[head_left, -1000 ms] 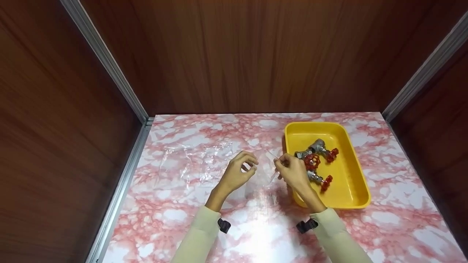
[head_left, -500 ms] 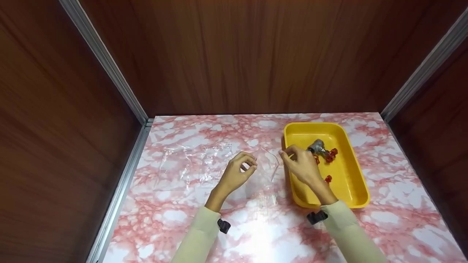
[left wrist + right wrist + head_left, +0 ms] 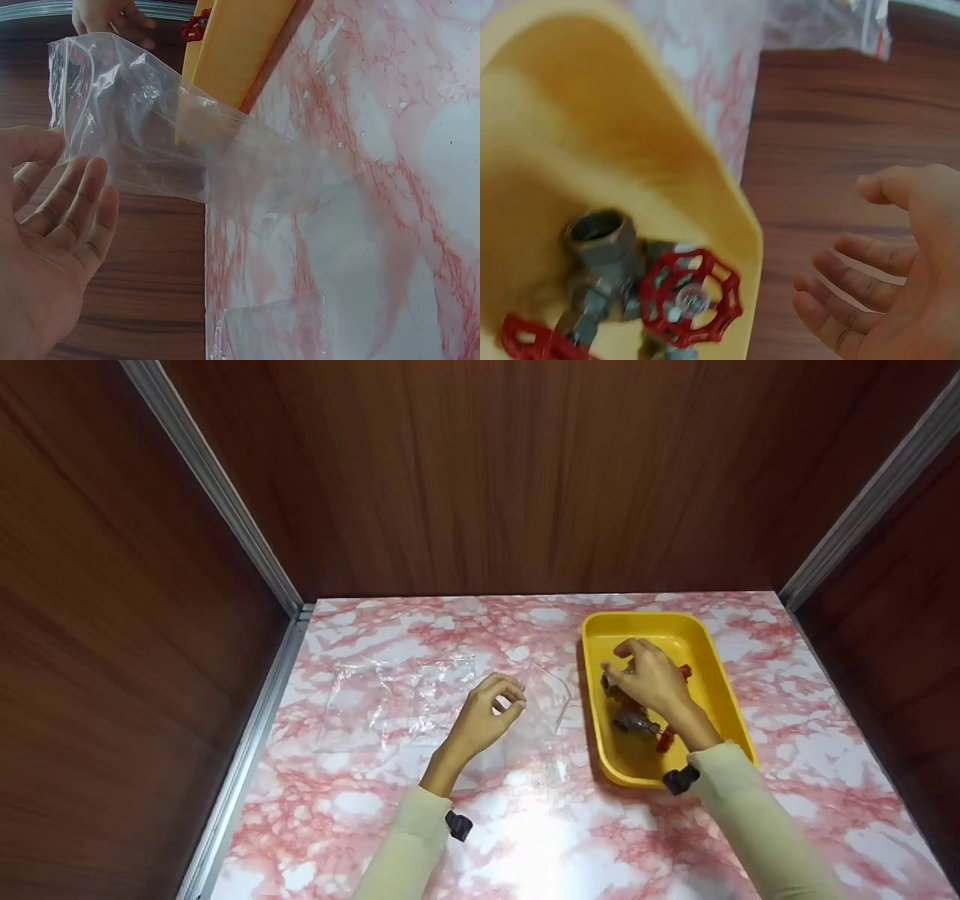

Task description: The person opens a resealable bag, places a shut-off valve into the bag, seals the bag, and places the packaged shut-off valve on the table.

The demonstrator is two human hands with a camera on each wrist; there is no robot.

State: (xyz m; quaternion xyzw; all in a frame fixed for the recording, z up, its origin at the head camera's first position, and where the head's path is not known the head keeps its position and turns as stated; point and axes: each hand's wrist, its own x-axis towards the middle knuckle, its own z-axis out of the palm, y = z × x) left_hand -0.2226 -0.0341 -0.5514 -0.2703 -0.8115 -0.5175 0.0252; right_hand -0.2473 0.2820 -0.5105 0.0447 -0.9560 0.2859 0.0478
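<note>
My left hand (image 3: pixel 484 716) pinches the rim of a transparent zip bag (image 3: pixel 157 112) between thumb and fingers. The bag's mouth gapes, and its lower part reaches down to the table. Over the yellow tray (image 3: pixel 592 720) hovers my right hand (image 3: pixel 651 681), thumb and fingers spread apart with nothing held. Beneath it lie several metal gate valves with red handwheels; one valve (image 3: pixel 634 723) shows below the palm, the others are partly hidden by the hand. In the right wrist view a valve's red handwheel (image 3: pixel 691 300) and a threaded valve body (image 3: pixel 600 240) are near the tray's wall.
Two more transparent bags, a left one (image 3: pixel 356 705) and a right one (image 3: pixel 442 690), lie flat on the red-and-white marbled table (image 3: pixel 360 802). Brown wood-grain panels (image 3: pixel 480 480) with metal edge strips enclose the back and sides.
My right hand has let go of the bag's rim and moved right, over the tray and its valves. The left hand stays almost in place, holding the bag.
</note>
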